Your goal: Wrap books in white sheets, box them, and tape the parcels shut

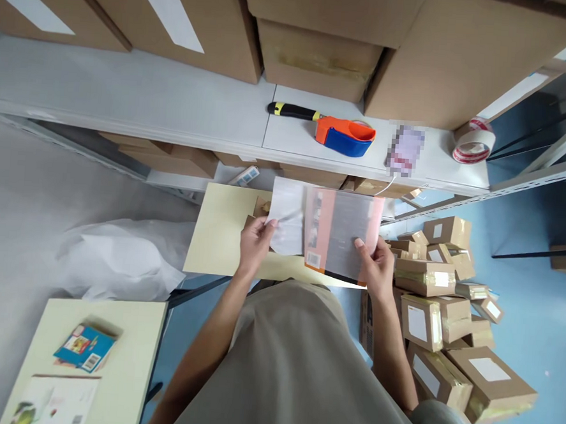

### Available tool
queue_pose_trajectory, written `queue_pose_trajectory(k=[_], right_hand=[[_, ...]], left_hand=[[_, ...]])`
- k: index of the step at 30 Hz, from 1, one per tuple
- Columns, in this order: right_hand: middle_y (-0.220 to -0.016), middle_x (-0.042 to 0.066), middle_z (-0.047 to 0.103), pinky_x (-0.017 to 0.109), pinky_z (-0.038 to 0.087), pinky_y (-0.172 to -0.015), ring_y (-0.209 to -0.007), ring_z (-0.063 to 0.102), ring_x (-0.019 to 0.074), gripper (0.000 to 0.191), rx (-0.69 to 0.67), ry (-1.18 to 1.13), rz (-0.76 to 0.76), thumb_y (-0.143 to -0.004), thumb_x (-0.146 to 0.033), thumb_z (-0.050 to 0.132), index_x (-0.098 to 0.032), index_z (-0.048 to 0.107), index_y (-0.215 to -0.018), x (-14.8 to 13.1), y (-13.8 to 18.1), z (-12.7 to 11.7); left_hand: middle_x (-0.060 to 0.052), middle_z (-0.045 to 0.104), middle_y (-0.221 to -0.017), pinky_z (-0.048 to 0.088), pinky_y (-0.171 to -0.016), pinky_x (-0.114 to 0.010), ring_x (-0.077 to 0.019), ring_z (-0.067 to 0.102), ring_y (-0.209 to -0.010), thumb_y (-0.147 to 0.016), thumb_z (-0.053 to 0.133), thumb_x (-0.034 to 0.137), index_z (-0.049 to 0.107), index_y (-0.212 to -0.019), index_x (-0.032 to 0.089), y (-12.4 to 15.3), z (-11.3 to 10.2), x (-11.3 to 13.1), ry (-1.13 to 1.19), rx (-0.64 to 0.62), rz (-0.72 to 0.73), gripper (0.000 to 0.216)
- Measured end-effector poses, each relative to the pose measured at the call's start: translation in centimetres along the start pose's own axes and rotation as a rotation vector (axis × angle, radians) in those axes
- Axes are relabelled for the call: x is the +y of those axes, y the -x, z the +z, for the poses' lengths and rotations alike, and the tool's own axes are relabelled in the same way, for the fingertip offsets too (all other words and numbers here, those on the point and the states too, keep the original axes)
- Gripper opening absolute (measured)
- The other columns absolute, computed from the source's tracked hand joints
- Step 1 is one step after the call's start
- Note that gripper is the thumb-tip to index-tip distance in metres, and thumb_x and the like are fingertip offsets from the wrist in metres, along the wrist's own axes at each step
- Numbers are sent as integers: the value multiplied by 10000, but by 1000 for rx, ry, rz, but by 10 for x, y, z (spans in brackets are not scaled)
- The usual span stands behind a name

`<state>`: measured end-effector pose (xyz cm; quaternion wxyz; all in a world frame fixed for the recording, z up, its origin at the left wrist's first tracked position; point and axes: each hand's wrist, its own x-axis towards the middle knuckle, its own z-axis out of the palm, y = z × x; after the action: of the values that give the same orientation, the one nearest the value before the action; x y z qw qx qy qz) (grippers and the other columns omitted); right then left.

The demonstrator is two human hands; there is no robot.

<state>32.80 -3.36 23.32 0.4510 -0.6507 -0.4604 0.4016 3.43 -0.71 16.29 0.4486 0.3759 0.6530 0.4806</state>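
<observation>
A flat book, grey and salmon-pink with a barcode, is held in front of my body under what looks like a translucent white film. My right hand grips its right side, thumb on top. At the left, my left hand pinches the edge of a white translucent wrap that reaches to the book's left side. Whether the wrap is a sleeve or a loose sheet, I cannot tell. Below both hands is a pale yellow tabletop, with a small brown item partly hidden behind my left hand.
On the grey shelf lie an orange-and-blue tape dispenser, a blurred-out item with a white cord, and a tape roll. Taped cartons pile at right. Blue booklets lie on a side table.
</observation>
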Motion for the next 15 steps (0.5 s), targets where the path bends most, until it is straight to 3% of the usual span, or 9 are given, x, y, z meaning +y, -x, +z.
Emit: queue_pose_trajectory(k=[3,5,9,12,15], right_hand=[[-761,-25,592,277,410,-659,-733,487,171,483,96,44,22,-913,-683,767,-210,669,-908,7,1,10],[-752,-30,587,278,421,-663,-732,487,171,475,115,73,31,-919,-675,759,-210,666,-910,7,5,21],[-815,-9,655,294,486,-704,-751,549,180,452,8,-8,66,-953,-654,728,-207,680,-1003,-6,20,50],[-856,10,714,300,533,-723,-779,606,191,457,-26,-44,83,-935,-654,752,-211,687,-1027,-22,30,69],[-952,52,793,323,588,-780,-855,684,221,508,19,11,86,-816,-620,886,-194,724,-1042,-35,33,81]], left_hand=[[-44,778,-890,605,-728,-289,-206,737,-808,-901,746,744,726,-984,219,13,-9,9,-14,-7,58,532],[-36,764,-881,595,-739,-277,-195,731,-815,-953,724,699,719,-972,225,26,-4,20,-42,-73,158,474],[-44,738,-911,589,-794,-275,-177,719,-851,-1081,636,516,715,-943,237,46,22,40,-89,-261,429,321],[-54,731,-919,595,-820,-286,-181,720,-875,-1116,602,415,739,-986,247,51,32,41,-136,-250,541,253],[-56,717,-903,599,-838,-293,-180,721,-853,-1132,570,342,774,-1004,259,53,31,29,-189,-247,625,255]])
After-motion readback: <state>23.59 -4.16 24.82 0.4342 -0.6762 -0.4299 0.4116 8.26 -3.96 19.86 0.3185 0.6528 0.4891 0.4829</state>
